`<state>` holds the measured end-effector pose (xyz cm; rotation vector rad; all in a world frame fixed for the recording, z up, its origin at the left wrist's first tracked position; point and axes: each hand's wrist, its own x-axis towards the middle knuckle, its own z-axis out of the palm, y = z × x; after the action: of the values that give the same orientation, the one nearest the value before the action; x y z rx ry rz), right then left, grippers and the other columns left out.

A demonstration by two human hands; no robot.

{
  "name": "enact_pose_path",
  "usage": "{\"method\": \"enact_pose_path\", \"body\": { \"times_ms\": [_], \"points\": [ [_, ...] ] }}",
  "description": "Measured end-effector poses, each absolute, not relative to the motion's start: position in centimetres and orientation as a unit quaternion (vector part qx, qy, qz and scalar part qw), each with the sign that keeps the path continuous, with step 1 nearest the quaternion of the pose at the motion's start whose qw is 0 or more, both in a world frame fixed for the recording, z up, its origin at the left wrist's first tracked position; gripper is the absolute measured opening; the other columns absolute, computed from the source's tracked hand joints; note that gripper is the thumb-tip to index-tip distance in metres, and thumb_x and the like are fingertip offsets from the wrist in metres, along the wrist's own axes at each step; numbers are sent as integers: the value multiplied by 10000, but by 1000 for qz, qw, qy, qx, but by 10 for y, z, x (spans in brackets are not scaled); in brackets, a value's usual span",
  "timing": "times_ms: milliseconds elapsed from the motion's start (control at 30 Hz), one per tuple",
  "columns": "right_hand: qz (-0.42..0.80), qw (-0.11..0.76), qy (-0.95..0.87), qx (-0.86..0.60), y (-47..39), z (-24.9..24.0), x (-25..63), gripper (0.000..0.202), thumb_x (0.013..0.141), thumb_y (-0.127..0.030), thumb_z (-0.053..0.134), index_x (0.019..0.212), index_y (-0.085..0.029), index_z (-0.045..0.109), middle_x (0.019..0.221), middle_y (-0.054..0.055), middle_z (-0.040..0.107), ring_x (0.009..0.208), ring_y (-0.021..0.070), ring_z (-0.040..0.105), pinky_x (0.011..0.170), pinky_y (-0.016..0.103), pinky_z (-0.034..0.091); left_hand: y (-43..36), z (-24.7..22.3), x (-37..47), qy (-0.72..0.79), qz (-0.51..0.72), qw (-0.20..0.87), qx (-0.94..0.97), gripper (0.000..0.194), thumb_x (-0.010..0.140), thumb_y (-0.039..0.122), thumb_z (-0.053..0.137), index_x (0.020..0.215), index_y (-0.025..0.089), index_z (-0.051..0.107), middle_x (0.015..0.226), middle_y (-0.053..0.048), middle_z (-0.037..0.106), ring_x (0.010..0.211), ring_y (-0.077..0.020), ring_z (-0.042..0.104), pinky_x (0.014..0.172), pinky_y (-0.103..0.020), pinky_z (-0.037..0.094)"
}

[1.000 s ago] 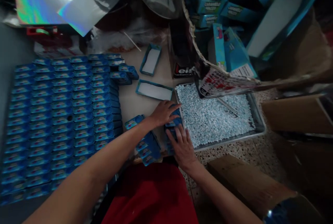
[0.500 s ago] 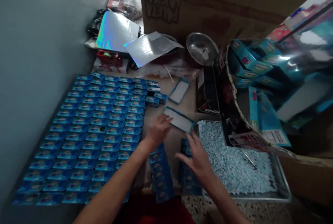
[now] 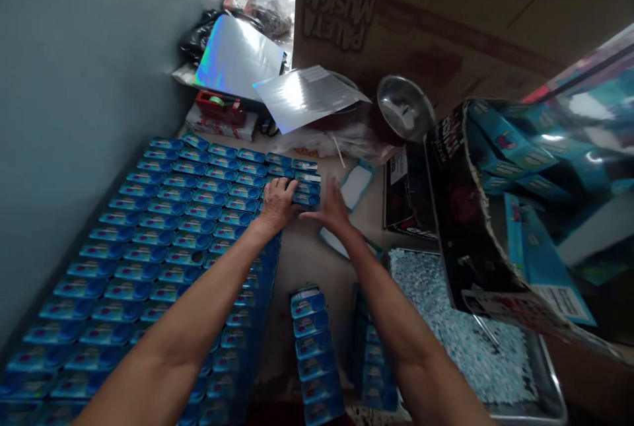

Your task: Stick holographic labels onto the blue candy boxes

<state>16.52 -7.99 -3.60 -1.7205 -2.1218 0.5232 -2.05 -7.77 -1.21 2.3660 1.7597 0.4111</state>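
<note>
Some small blue boxes are lying between left hand and right hand, at far end of long box rows. Left hand is touching boxes; cannot tell if pinching. Blurry right hand is holding thumb and fingers apart. Pale table is meeting smooth grey wall. Shiny metal tray is holding tiny pale bits.

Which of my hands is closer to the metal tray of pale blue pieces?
Right. The right hand is beyond the metal tray and to its left, beside a few small blue packs; the left hand is farther left, at those packs' other end.
</note>
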Motion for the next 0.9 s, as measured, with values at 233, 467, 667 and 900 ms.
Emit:
{"method": "enact_pose_path", "body": {
  "times_ms": [233, 467, 667, 900],
  "points": [
    [137, -43, -841, -522, -6, -7, 141, 1568, 475, -453, 1019, 1687, -249, 45, 1729, 269, -52, 1598, 474, -72, 1224, 713, 37, -147, -5, -76, 601, 221, 80, 764, 473, 921, 359, 689, 1365, 217, 611, 1337, -150, 618, 1264, -330, 552, 1110, -498, 427],
    [130, -85, -864, -480, 16, -2, 133, 1500, 488, -479, 1002, 1686, -268, 124, 1735, 230, 90, 1567, 545, 35, 1224, 697, 18, -232, 22, -42, 596, 272, 141, 742, 252, 981, 291, 598, 1219, 247, 671, 1237, -97, 671, 1203, -288, 606, 1082, -446, 477],
    [184, -57, -849, -493, 19, 3, 137, 1587, 417, -622, 999, 1686, -281, 109, 1722, 234, 115, 1549, 536, 167, 1231, 663, 136, -203, -5, 66, 665, -6, 407, 627, 596, 937, 451, 666, 1386, 96, 499, 1183, -206, 718, 1113, -341, 708, 909, -399, 540],
    [184, 215, -766, -577, 6, 2, 180, 1051, 807, -621, 781, 1630, -185, 292, 1575, 204, 446, 1472, 372, 408, 1191, 510, 349, -149, -38, 115, 722, -24, 423, 547, 507, 982, 305, 556, 1417, 73, 436, 1180, -232, 731, 1107, -306, 732, 844, -345, 550]
  ]
}}
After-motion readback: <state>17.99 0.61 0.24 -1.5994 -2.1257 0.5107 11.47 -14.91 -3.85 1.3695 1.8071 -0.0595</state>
